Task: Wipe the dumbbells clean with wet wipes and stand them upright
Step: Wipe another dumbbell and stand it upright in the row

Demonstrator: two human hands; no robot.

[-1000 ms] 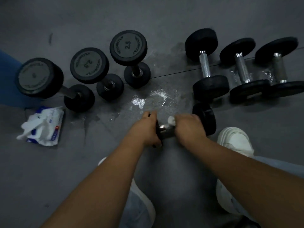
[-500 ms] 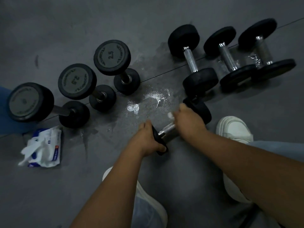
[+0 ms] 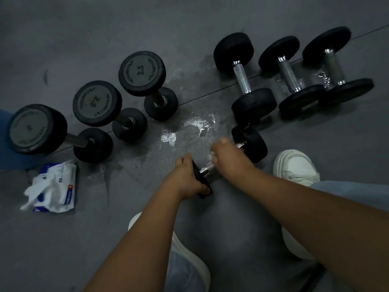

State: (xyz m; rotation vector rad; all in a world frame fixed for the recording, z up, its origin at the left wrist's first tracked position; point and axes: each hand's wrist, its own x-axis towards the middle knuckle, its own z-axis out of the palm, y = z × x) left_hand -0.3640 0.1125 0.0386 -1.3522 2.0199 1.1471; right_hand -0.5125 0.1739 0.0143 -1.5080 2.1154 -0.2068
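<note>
The far floor (image 3: 105,28) was left open. Passage on the left was blocked by three upright dumbbells (image 3: 96,103) and a wet-wipe pack (image 3: 54,186), on the right by three lying dumbbells (image 3: 290,76). The gap between the rows was covered by what seemed a wet patch (image 3: 189,131). Near room was narrowed by a white shoe (image 3: 294,165).

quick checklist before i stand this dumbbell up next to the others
1. Left hand grip on the near end of the held dumbbell: ok, fingers curl round the plate.
2. Wipe in right hand, on the handle: ok, pinched against the bar.
3. Whole dumbbell wiped: cannot tell.
4. Dry landing spot beside the three upright dumbbells: not ok, a wet patch lies there.
5. White shoe apart from the far end: ok.
</note>
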